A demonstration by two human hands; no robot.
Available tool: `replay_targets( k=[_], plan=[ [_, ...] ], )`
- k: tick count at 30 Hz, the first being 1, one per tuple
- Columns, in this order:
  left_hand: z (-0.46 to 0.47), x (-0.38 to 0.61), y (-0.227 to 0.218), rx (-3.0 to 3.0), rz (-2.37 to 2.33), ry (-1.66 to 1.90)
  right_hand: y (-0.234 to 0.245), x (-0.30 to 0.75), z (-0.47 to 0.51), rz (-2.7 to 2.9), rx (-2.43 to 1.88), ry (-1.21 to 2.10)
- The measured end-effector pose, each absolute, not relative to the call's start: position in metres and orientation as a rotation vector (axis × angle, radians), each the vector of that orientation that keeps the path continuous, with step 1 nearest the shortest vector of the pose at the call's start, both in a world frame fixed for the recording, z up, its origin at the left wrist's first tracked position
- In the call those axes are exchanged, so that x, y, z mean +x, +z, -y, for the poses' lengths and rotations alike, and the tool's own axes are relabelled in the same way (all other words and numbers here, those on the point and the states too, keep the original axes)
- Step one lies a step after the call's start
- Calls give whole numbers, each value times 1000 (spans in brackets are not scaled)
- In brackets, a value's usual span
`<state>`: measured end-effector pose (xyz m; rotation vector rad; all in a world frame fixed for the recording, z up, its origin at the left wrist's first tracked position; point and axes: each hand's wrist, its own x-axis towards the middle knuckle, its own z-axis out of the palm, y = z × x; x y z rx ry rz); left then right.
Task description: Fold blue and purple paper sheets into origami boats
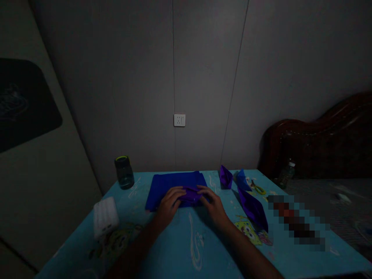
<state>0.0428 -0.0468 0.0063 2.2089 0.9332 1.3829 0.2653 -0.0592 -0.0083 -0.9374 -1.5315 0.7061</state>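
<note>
Between my two hands is a folded piece of purple paper (pixel 190 195), held just above blue paper sheets (pixel 174 180) that lie flat on the table. My left hand (pixel 170 203) grips its left end, fingers on top and thumb at the near side. At the right end, my right hand (pixel 213 203) pinches the same paper with bent fingers. To the right lie a large purple paper boat (pixel 253 208), a smaller purple paper boat (pixel 226 178) and a blue paper boat (pixel 243 181).
Scissors with yellow-green handles (pixel 258 188) lie by the boats. A dark bottle (pixel 124 173) stands at the back left, and a white power adapter (pixel 105 217) is nearer. The table (pixel 180 248) has a blue patterned cover. A blurred patch (pixel 295 221) hides something at right.
</note>
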Motion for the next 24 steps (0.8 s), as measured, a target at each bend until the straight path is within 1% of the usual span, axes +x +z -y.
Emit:
replay_targets(
  k=[3, 11, 17, 24],
  plan=[
    [47, 44, 4, 2166, -1006, 1361, -13, 261, 55, 1518, -948, 764],
    [55, 47, -13, 2173, -1086, 1491, -25, 252, 61, 1401, -959, 768],
    [54, 43, -23, 2165, -1130, 1528, -30, 257, 59, 1352, -959, 916],
    [53, 47, -26, 2049, -981, 1620, -28, 253, 62, 1247, -957, 1022]
  ],
)
